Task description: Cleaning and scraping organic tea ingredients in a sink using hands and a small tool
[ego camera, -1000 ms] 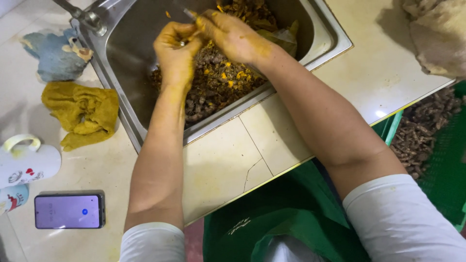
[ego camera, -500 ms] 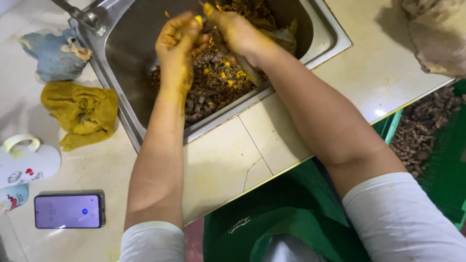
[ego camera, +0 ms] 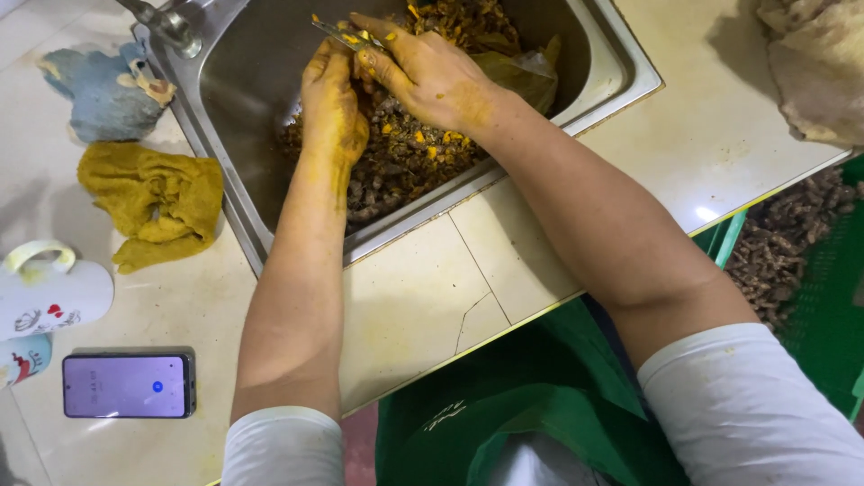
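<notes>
1. I see a pale tiled table (ego camera: 423,306) filling most of the view from above, stained yellow in places.
2. Set into the table is a steel sink (ego camera: 243,99), with a tap (ego camera: 166,22) at its upper left corner.
3. The sink holds a heap of brown peelings and orange root scraps (ego camera: 405,162), with a crumpled plastic bag (ego camera: 526,72) at the far right of it.
4. My two forearms reach from white sleeves at the bottom edge up into the sink.
5. My right hand (ego camera: 432,76), stained yellow, hovers over the heap; its grip is closed around a small knife (ego camera: 346,34), whose blade points left.
6. My left hand (ego camera: 333,99), also yellow, is just beside the right and touching it; its fingers are curled narrow, but I cannot tell what they hold.
7. A green crate (ego camera: 810,306) of brown roots sits below the table at right.
8. A pale sack (ego camera: 814,63) lies at the upper right corner.
9. On the table left of the sink lie a yellow cloth (ego camera: 157,198) and a blue-grey cloth (ego camera: 103,90).
10. Farther left stands a white mug (ego camera: 49,292), and near it a phone (ego camera: 129,385) lies flat, screen lit.
</notes>
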